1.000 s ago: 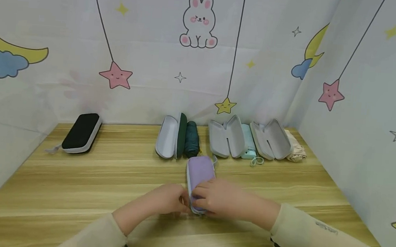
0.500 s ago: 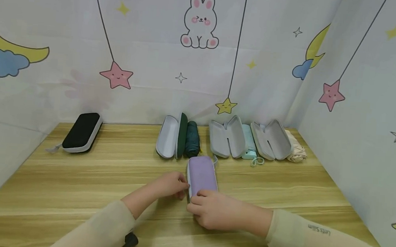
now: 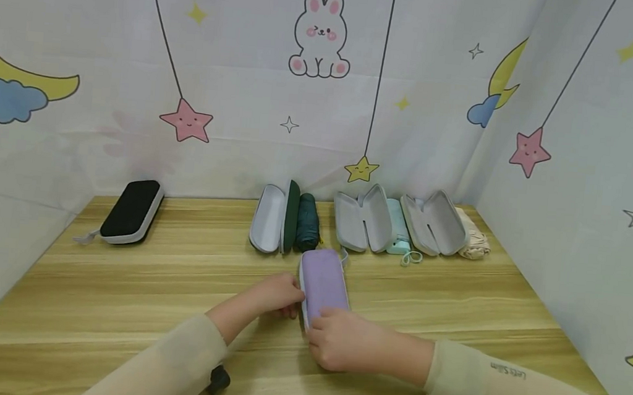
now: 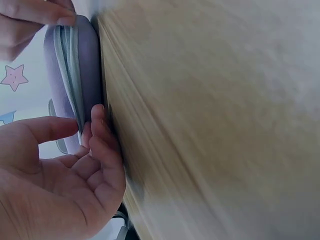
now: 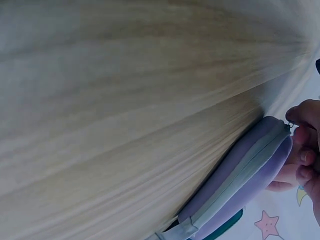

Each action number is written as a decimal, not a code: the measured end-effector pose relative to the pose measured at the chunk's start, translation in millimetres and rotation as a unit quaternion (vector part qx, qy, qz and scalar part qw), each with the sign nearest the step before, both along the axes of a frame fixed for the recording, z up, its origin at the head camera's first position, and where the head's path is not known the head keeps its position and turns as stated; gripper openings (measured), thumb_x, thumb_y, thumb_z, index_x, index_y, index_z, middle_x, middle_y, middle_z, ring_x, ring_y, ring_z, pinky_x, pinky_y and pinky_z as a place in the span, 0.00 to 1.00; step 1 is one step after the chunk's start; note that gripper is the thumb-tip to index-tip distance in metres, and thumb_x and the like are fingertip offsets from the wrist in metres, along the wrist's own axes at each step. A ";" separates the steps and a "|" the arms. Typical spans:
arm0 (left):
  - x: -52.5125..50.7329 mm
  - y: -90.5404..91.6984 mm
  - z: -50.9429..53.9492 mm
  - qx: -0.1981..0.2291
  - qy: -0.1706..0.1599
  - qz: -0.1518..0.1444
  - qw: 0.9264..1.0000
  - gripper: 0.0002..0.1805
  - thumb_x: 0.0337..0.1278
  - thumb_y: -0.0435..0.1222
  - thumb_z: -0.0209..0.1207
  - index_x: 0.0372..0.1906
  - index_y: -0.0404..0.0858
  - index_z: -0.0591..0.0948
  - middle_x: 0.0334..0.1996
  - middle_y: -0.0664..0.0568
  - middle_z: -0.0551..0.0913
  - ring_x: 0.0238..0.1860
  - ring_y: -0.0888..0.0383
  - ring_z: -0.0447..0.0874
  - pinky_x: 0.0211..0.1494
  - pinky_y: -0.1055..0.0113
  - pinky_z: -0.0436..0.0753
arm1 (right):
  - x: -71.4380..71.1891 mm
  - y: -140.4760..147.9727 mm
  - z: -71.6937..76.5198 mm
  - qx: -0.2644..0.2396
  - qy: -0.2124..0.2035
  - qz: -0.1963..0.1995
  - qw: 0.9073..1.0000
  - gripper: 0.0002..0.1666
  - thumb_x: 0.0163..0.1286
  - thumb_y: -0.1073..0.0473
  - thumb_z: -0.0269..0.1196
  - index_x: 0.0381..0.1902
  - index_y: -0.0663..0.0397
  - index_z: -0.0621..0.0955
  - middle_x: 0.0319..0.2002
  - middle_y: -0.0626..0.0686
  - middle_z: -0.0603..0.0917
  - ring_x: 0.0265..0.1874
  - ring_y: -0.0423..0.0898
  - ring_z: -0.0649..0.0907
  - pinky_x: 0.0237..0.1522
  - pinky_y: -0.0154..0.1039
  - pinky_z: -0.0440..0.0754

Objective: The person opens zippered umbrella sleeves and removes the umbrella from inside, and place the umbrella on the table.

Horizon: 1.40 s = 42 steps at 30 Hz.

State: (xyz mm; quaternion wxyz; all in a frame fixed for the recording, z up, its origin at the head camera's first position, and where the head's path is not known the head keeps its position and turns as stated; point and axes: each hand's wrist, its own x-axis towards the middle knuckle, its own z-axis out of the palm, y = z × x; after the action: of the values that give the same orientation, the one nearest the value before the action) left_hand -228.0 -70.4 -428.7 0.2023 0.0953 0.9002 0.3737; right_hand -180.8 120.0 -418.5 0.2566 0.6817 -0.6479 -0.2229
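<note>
A purple zip case [image 3: 324,282], its lid down, lies lengthwise in front of me on the wooden table. My left hand [image 3: 280,294] is at its left side; in the left wrist view, the thumb and bent fingers [image 4: 102,127] hold the edge by the pale zipper band [image 4: 72,65]. At the case's near end is my right hand [image 3: 350,341], fingers curled. The right wrist view shows it pinching a small metal zipper pull [image 5: 289,125] at the corner, partly hidden by the fingertips.
Along the back stand a dark green case [image 3: 290,217] and two grey-lined cases [image 3: 362,220] [image 3: 434,225], all open. Between and beside them are a dark teal bundle [image 3: 308,221], a mint item [image 3: 399,229] and a cream bundle [image 3: 475,238]. A black case [image 3: 132,211] lies far left.
The left hand has moved forward from the near corner along the case's left side. My right hand has slid back from the lid to the near end. The case has hardly moved.
</note>
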 end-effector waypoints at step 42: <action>0.8 0.2 9.2 -0.140 0.070 -0.058 0.986 0.04 0.55 0.33 0.56 0.28 0.36 0.76 0.19 0.51 0.77 0.20 0.58 0.74 0.25 0.66 0.71 | -10.3 48.7 8.0 -0.106 -0.203 -0.207 0.951 0.15 0.57 0.67 0.65 0.25 0.47 0.69 0.12 0.43 0.72 0.13 0.36 0.73 0.14 0.33 0.69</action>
State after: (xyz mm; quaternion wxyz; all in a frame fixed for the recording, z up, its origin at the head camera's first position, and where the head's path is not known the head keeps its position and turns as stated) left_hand -227.2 -70.2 -419.5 0.1712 0.1437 0.9485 0.2243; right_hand -191.1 168.7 -410.5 0.1384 0.5323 -0.8332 -0.0578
